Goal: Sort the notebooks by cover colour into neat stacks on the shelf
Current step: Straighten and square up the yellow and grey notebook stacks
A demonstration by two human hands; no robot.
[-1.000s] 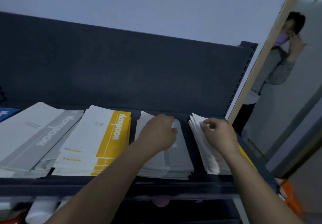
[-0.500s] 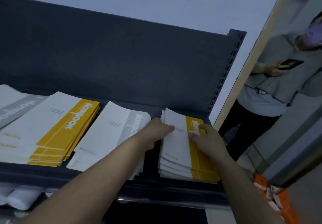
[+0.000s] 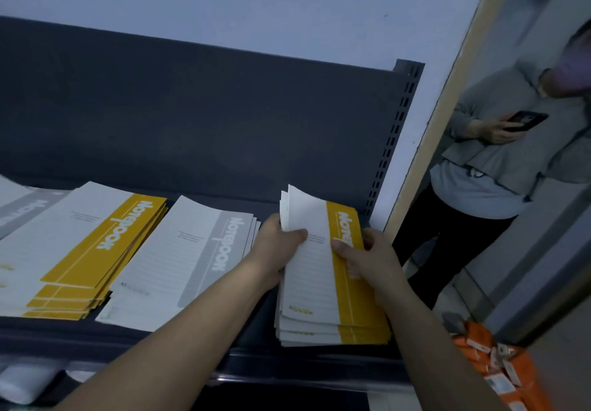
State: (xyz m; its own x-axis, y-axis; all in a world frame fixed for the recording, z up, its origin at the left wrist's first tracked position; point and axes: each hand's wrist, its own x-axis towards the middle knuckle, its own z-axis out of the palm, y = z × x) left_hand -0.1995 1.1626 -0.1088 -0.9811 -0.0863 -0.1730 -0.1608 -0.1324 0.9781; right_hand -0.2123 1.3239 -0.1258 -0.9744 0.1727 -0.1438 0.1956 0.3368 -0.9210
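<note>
Here is the stack of white notebooks with a yellow spine band [image 3: 332,302], lying at the right end of the dark grey metal shelf [image 3: 192,340], its near edge just short of the shelf's front lip. "Notebook" runs along the yellow band in white letters, faint ruled lines cross the white part, and the lower copies peek out unevenly at the near-left corner. At the far end the top few covers fan up off the pile.

Both hands are on it. The left hand [image 3: 278,244] grips the left edge, thumb laid flat on the white cover and fingers tucked beneath the raised copies. The right hand [image 3: 367,257] clasps the right edge, thumb pressing on the yellow band, fingers curled round the side. Both bare forearms reach in from the bottom.

Just to the left lies a grey-banded white notebook stack [image 3: 179,266], then a second yellow-banded stack [image 3: 80,250], and another grey-banded stack [image 3: 19,212] cut off at the left edge. Behind them stands the shelf's dark back panel [image 3: 192,116]. To the right stands a bystander in a grey hoodie [image 3: 499,155] holding a black phone [image 3: 524,120], with orange packets [image 3: 499,369] below.
</note>
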